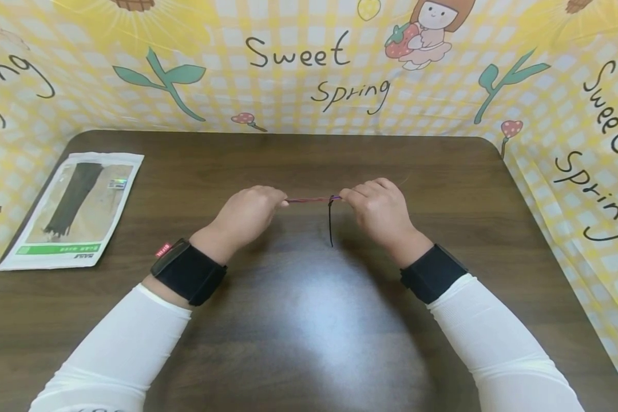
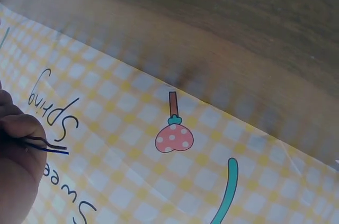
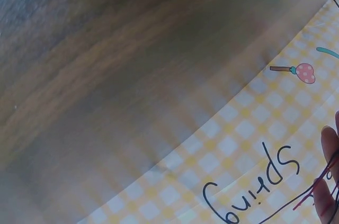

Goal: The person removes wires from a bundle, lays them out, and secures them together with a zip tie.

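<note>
A bundle of thin coloured wires [image 1: 309, 199], reddish with some blue-purple, stretches straight between the two hands above the table. My left hand [image 1: 249, 212] pinches its left end; in the left wrist view, dark and blue wire tips [image 2: 55, 149] poke out past the thumb. The other end is gripped by my right hand [image 1: 381, 209] with curled fingers. Just beside those fingers a black strand [image 1: 331, 226] crosses the bundle and hangs down; whether it is knotted cannot be made out. In the right wrist view, red and dark strands [image 3: 304, 201] pass by the fingertips [image 3: 329, 144].
A white-edged packet [image 1: 72, 212] with a picture of a dark fringed item lies at the left of the brown wooden table [image 1: 268, 343]. Behind and along the sides hangs a yellow checked cloth [image 1: 309, 114] with printed words. Black bands [image 1: 189, 272] circle both wrists.
</note>
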Action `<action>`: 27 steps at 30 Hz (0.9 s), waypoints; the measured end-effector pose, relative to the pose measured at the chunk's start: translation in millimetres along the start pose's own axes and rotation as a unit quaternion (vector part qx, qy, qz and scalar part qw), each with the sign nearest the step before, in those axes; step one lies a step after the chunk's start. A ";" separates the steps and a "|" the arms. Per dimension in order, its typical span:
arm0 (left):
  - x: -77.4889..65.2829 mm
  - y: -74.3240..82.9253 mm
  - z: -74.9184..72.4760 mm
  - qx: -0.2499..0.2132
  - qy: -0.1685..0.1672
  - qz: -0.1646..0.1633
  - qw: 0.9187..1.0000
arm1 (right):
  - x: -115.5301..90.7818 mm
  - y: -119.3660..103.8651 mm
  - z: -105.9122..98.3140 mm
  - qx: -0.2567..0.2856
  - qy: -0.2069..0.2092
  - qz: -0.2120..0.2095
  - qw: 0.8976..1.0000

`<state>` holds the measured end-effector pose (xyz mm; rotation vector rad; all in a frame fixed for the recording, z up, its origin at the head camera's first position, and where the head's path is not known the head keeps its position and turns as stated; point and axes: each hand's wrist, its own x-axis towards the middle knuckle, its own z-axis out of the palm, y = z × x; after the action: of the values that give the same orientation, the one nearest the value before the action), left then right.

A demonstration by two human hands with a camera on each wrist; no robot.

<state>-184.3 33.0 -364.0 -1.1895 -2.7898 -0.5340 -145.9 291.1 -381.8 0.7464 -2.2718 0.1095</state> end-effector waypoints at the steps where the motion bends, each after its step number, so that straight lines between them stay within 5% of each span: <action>1: -0.3 -0.3 -0.3 -0.002 -0.001 0.000 1.000 | -0.2 0.5 0.1 0.000 0.001 -0.001 1.000; 12: -0.7 -2.9 1.8 -0.001 0.037 0.007 0.999 | -1.0 2.5 1.0 0.002 0.004 -0.004 1.000; 27: -4.1 -8.8 -5.2 0.006 0.043 0.036 0.998 | 1.8 5.3 -2.4 0.012 0.023 -0.011 1.000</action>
<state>-188.1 22.8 -362.4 -1.2296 -2.6643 -0.5475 -148.3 295.3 -378.1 0.7730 -2.2221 0.1437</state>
